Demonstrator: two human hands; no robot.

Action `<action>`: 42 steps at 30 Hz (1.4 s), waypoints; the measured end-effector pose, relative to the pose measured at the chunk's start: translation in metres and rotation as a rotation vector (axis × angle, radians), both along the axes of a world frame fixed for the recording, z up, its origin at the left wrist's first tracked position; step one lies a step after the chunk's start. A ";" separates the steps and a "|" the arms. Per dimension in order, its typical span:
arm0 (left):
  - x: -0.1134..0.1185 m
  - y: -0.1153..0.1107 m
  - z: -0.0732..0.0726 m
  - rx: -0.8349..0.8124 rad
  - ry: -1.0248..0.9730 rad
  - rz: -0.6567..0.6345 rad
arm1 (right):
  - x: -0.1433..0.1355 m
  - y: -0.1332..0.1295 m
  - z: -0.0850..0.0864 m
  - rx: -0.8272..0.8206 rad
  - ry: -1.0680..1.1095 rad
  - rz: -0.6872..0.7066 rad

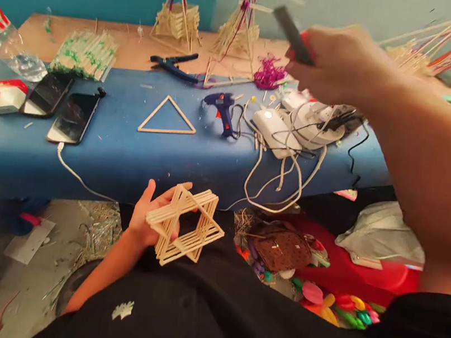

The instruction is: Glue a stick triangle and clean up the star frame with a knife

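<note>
Left grip (142,221): thumb raised, fingers holding the star-shaped stick frame (186,245), nearer the body than the glue gun (224,112). Right grip (336,64): closed on a blurred dark tool (291,29). Caution: excess finger pressure may split joints (221,233); low arm travel may snag the white cable (273,210).

Black top (227,327) with dark round buttons (187,302)

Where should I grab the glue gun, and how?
Take the glue gun by its handle, coming from the table's near edge and slightly above. It appears to lie on its side, handle towards you and nozzle pointing left, so that approach should keep fingers off the tip, which could be hot. Mind the black cord just right of the handle.
</note>
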State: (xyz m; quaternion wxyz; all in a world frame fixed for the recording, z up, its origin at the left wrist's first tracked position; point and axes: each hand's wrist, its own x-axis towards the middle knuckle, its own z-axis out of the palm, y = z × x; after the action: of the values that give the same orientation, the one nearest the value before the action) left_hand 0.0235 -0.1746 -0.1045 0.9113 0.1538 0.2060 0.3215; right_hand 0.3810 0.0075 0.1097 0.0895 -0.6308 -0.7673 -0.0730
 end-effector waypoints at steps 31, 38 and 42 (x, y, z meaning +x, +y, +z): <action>0.037 -0.057 -0.054 0.422 0.170 -0.059 | -0.074 -0.239 -0.183 0.025 0.028 0.242; 0.041 -0.052 -0.054 0.451 0.144 -0.093 | -0.072 -0.240 -0.187 0.017 -0.016 0.202; 0.040 -0.049 -0.058 0.484 0.127 -0.102 | -0.070 -0.239 -0.187 0.008 -0.007 0.190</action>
State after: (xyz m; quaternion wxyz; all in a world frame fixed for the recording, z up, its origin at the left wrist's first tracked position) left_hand 0.0637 -0.2240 -0.1630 0.8483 0.3976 0.1720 0.3046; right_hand 0.3111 -0.2319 -0.0778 0.0957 -0.5546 -0.8237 -0.0693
